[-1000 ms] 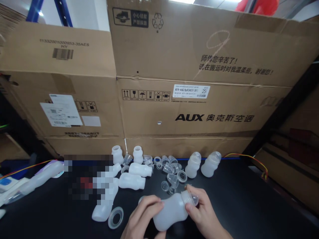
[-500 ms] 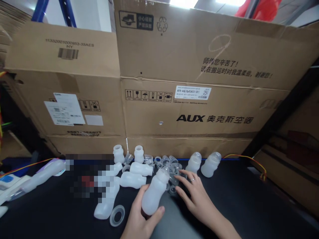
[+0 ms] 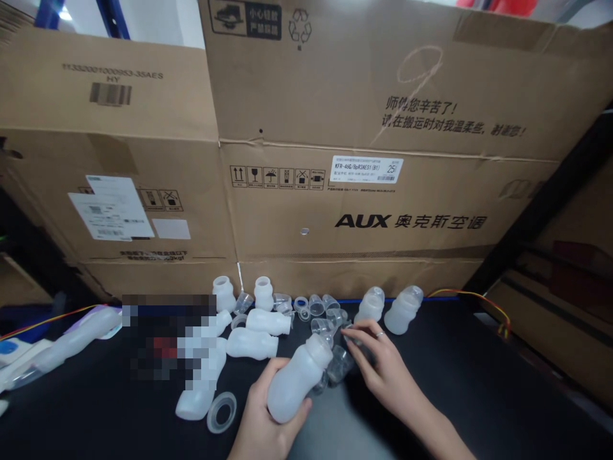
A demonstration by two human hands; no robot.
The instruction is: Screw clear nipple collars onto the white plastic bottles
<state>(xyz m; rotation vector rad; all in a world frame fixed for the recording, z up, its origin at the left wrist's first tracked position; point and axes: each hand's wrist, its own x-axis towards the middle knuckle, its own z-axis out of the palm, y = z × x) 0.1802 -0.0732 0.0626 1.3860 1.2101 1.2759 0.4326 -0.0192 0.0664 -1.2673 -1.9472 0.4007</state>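
A frosted white baby bottle [image 3: 294, 386] lies tilted in my left hand [image 3: 265, 409], its fingers wrapped round the body. A clear nipple [image 3: 327, 337] sits on its neck, pointing up and away. Just to the right, my right hand [image 3: 383, 361] has thumb and fingertips pinched together on the edge of a clear plastic cap, mostly hidden behind the fingers. Beside those fingertips, another clear cap [image 3: 339, 365] rests in a cluster of clear caps [image 3: 316, 305]. Two bottles with clear tops, one behind my right hand and one farther right [image 3: 403, 310], stand at the back.
Two topless bottles [image 3: 263, 294] stand at the back, and several lie on the black table [image 3: 460, 396]. A translucent ring [image 3: 221, 412] lies at front left. A large cardboard sheet [image 3: 278, 204] walls off the back. Part of the left side is pixelated.
My right hand's fingers have closed from spread to a pinch among the clear caps, and some caps have shifted. My left hand still holds the bottle, slightly lower. The view has tilted down a little.
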